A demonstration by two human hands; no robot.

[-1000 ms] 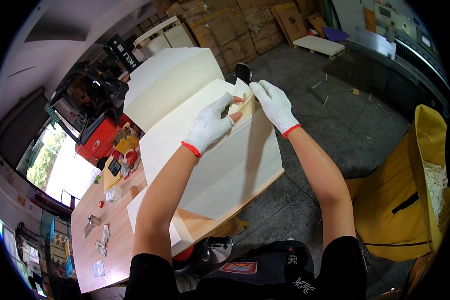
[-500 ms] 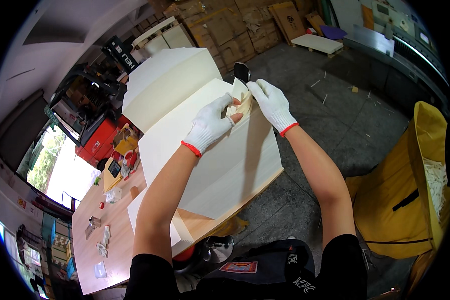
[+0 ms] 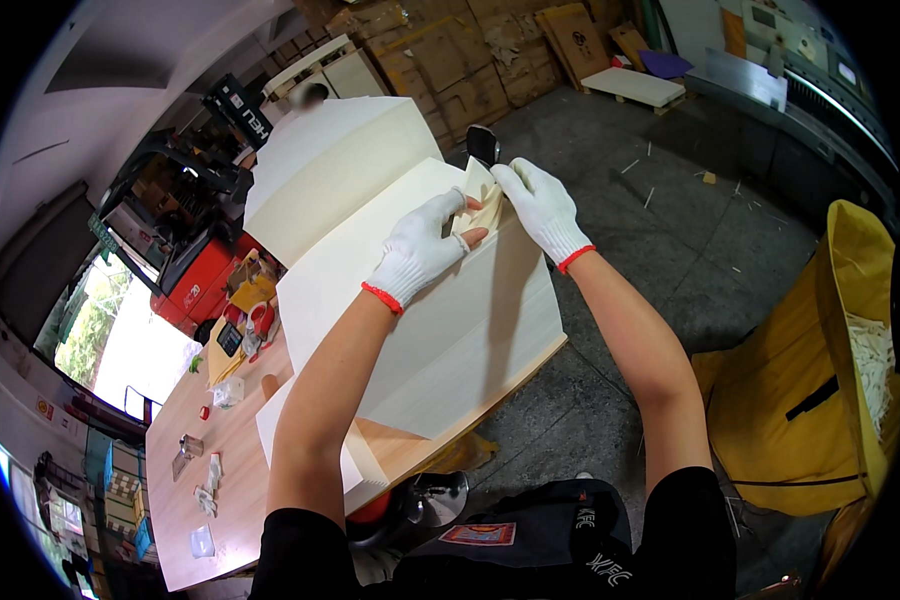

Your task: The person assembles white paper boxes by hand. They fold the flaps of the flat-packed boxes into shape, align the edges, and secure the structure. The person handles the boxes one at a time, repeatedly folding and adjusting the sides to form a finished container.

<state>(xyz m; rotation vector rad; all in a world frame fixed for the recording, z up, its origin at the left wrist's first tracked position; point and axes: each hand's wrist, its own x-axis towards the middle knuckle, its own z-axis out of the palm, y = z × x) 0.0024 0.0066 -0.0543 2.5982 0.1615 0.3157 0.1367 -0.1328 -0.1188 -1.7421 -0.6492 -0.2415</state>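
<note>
A tall stack of cream-white paper sheets [image 3: 440, 330] stands in front of me on a wooden table. At its far right corner several top sheets [image 3: 482, 205] are bent up and fanned. My left hand [image 3: 422, 245], in a white knit glove with bare thumb and fingertip, grips the bent sheets from the left. My right hand [image 3: 542, 205], gloved in white with a red cuff, is closed on the sheets' corner. Behind the fingers is a dark rounded object [image 3: 483, 145] whose kind I cannot make out. Another paper stack [image 3: 345, 160] rises beyond.
The wooden tabletop [image 3: 175, 500] at left carries a calculator [image 3: 229, 338], tape rolls [image 3: 260, 320] and small items. A red forklift [image 3: 195, 285] stands behind it. At right is a yellow sack [image 3: 780, 400] of paper strips; a machine [image 3: 810, 90] stands far right, cartons [image 3: 450, 65] at the back.
A blurred dark shape, seemingly the top of a person's head, has appeared behind the far paper stack. My hands have barely moved and keep their hold on the bent sheets.
</note>
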